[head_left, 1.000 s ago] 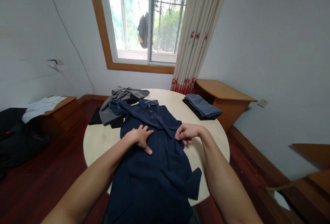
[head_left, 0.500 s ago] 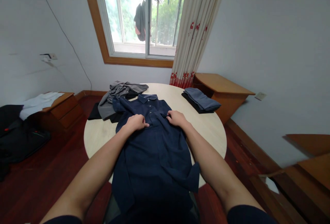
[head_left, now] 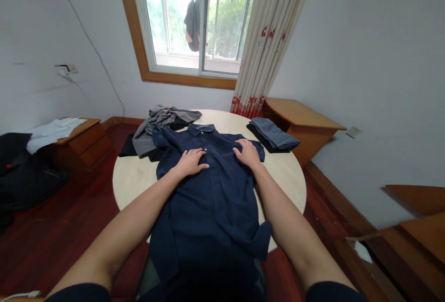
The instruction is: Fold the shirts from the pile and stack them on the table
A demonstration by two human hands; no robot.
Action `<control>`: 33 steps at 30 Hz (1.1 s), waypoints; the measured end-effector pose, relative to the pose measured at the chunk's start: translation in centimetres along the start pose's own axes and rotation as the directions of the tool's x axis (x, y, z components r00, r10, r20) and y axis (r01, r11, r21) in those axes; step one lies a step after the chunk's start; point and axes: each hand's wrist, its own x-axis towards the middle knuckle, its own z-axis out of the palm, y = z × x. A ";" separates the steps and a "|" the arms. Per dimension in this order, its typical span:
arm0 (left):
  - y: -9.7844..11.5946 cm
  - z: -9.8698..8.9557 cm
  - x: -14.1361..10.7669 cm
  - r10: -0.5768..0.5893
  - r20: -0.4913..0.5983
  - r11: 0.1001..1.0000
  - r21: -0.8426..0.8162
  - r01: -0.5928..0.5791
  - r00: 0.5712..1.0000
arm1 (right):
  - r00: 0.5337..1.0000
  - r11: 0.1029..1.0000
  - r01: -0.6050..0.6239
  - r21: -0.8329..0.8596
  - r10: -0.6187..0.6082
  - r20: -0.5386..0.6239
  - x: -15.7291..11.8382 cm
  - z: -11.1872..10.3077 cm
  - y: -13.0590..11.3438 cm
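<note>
A navy short-sleeved shirt (head_left: pixel 208 200) lies front up on the round pale table (head_left: pixel 135 183), its collar toward the window and its hem hanging over the near edge. My left hand (head_left: pixel 190 161) rests on the left side of the chest beside the button line, fingers apart. On the right side of the chest lies my right hand (head_left: pixel 247 152), also with fingers spread, close to the right sleeve. Neither hand grips the cloth. The lower right corner of the shirt is folded up a little.
Rumpled grey and black clothes (head_left: pixel 156 128) lie at the table's back left. A folded blue-grey and black stack (head_left: pixel 274 135) sits at the back right. Beyond it stands a wooden desk (head_left: pixel 306 114). A low drawer cabinet (head_left: pixel 86 142) holds white cloth on the left.
Both hands have let go of the pinched cloth and now lie with fingers spread. The right hand has shifted right, and the right sleeve now lies stretched out beside it.
</note>
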 end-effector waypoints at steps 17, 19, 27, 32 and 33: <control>-2.1 -3.5 -1.3 -0.226 0.195 0.966 0.173 0.193 0.954 | 0.919 0.993 -0.074 -0.088 0.102 0.380 -0.7 -1.7 0.8; -2.3 -4.2 -1.4 -0.242 0.122 0.963 0.154 0.223 0.963 | 0.939 0.984 -0.170 -0.051 0.177 0.296 -0.8 -2.5 1.8; -5.3 -5.5 -1.4 -0.360 -0.284 0.933 -0.096 0.347 0.889 | 0.874 0.883 -0.451 -0.127 0.466 0.136 -0.7 -2.8 6.7; -8.9 -5.0 -1.1 -0.392 -0.465 0.908 -0.058 0.415 0.794 | 0.879 0.886 -0.442 -0.144 0.459 0.128 -0.5 -2.1 6.8; -9.5 -4.7 -1.0 -0.419 -0.437 0.896 -0.061 0.439 0.796 | 0.873 0.882 -0.450 -0.141 0.468 0.135 -0.5 -2.1 6.7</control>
